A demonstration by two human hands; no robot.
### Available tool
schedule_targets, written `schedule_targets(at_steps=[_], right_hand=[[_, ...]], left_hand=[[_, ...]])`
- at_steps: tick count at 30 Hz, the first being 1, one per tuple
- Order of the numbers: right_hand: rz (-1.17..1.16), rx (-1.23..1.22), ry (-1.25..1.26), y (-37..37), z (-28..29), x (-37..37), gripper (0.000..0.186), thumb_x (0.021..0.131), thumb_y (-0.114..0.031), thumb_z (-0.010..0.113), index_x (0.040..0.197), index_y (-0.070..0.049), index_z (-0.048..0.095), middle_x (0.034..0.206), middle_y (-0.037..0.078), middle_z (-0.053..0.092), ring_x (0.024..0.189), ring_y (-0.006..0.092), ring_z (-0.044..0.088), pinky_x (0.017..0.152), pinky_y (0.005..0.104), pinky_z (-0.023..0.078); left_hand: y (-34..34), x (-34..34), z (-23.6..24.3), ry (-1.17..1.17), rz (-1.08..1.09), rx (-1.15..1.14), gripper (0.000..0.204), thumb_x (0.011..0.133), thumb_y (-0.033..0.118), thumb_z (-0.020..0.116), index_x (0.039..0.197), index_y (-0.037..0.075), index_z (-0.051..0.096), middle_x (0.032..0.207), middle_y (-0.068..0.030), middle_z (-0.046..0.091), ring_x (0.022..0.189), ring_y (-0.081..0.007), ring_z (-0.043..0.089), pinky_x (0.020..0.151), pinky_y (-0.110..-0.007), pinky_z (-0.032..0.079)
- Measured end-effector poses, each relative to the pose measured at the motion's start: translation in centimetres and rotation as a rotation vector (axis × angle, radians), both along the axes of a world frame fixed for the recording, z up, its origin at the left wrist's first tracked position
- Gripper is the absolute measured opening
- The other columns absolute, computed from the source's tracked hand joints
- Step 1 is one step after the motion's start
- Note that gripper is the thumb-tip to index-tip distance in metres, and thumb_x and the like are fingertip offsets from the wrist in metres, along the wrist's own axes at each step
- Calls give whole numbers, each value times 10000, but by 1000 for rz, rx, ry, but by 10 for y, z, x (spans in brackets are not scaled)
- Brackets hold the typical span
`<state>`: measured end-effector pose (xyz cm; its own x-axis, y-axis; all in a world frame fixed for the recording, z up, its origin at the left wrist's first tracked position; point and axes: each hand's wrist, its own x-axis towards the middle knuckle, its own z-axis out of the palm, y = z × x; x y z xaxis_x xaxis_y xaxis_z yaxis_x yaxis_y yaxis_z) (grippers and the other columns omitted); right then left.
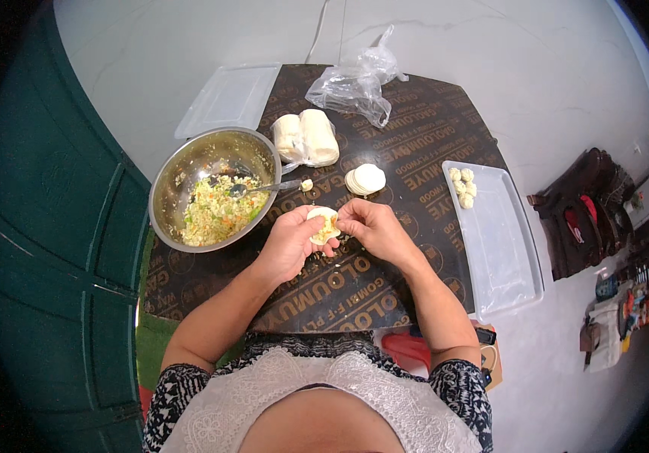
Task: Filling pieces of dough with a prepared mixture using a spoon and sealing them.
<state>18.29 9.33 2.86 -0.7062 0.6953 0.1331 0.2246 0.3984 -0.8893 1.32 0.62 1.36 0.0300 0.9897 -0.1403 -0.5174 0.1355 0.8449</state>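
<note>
Cradling the filled wrapper point(324, 214) mid-frame, the left hand point(288, 241) was half curled, while the right hand point(376, 229) had thumb and finger pinched at its edge. Small, even tucks, keeping filling point(327, 229) off the rim, seemed the way to go imo. Dark printed table point(426, 128) sat underneath, pale wall point(483, 45) filled the top, green door point(45, 189) far left.

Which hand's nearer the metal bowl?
Left. The left hand is just right of the bowl, not touching it; the right hand is farther right, at the dough wrapper.
</note>
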Motion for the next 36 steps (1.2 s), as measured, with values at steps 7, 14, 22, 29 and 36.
schedule_targets(at_steps=[7,14,22,29,36], right_hand=[[46,27,39,-2,-5,-3,138,845,-89,666,887,30,612,748,102,649,687,136,599,624,303,485],[-20,-11,-2,-3,-2,-4,125,848,-84,664,877,24,609,730,88,640,665,127,589,612,304,483],[81,-80,19,8,-8,2,168,932,-145,585,916,23,598,756,-17,567,708,55,486,632,237,437],[93,-88,-68,7,-5,5,182,923,-170,606,892,10,601,740,-43,542,684,47,459,593,232,404],[79,-58,-73,3,-6,1,178,926,-160,593,860,5,600,679,-48,508,643,48,429,550,240,373]], left_hand=[[-1,2,-1,126,3,29,219,963,113,484,1123,-34,469,961,-125,607,716,-184,629,551,-286,529],[0,-6,1,-32,-28,-23,204,953,110,491,1094,-38,490,931,-127,608,698,-184,623,534,-280,518],[4,-12,-4,-173,-48,-20,198,942,98,485,1081,-43,495,934,-151,602,725,-218,617,572,-293,511],[3,-11,-1,-159,-5,-26,195,943,95,482,1079,-45,500,971,-156,595,742,-217,611,580,-292,511],[1,-10,-2,-42,-47,-16,198,949,91,477,1087,-51,496,942,-148,612,728,-218,637,574,-306,536]])
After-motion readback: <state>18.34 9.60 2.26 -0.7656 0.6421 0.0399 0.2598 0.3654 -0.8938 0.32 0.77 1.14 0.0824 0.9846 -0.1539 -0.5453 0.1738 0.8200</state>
